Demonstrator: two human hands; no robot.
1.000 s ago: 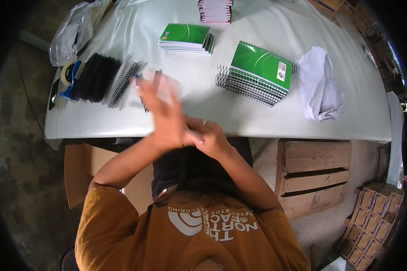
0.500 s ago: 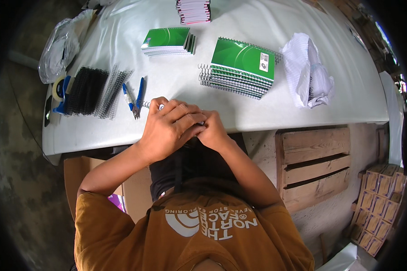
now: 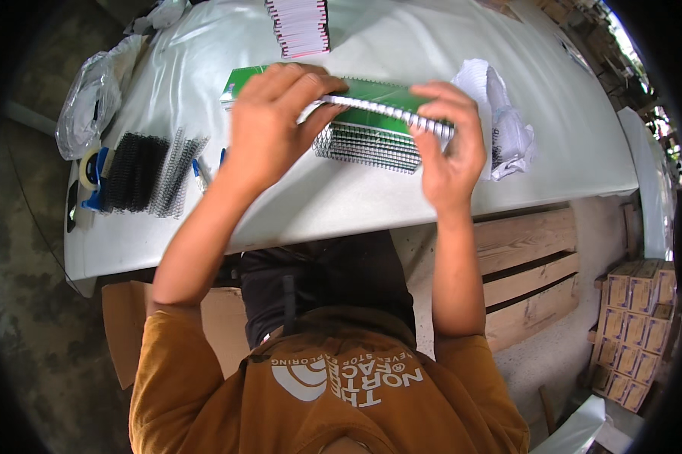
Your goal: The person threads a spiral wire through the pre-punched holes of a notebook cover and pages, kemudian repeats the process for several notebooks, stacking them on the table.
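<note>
From the head view, both hands are up over the white table (image 3: 341,204), holding one green spiral notebook (image 3: 386,102) between them. Its wire spine runs sideways, from left to right. The left hand (image 3: 269,125) is curled around the left end, fingers bent over the top. The right hand (image 3: 450,147) pinches the right end with bent fingers. The notebook sits right above a stack of green notebooks (image 3: 367,144). Black wire coils (image 3: 133,170) lie far off to the left, closer to the left hand
</note>
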